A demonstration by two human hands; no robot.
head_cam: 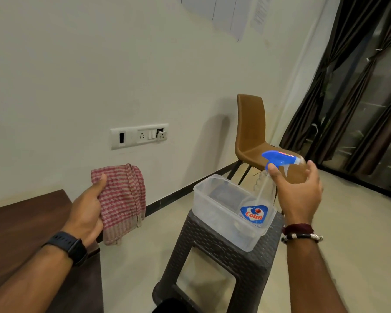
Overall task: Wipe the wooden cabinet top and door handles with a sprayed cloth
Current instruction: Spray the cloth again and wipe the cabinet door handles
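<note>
Left hand (88,208) is gripping the checked cloth (122,199) up over the cabinet top (25,222), right hand (296,195) hangs loose-fingered at the spray bottle (261,195) standing in 1 plastic tub (212,199), so a sloppy grab could tip it over.

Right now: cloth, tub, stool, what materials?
Cloth: woven cotton-like fabric, matte, red-and-beige checks, folds limply. Tub: clear plastic, slightly frosted; the stool shows through. Stool: dark moulded plastic, probably, with an imitation-wicker texture.
</note>
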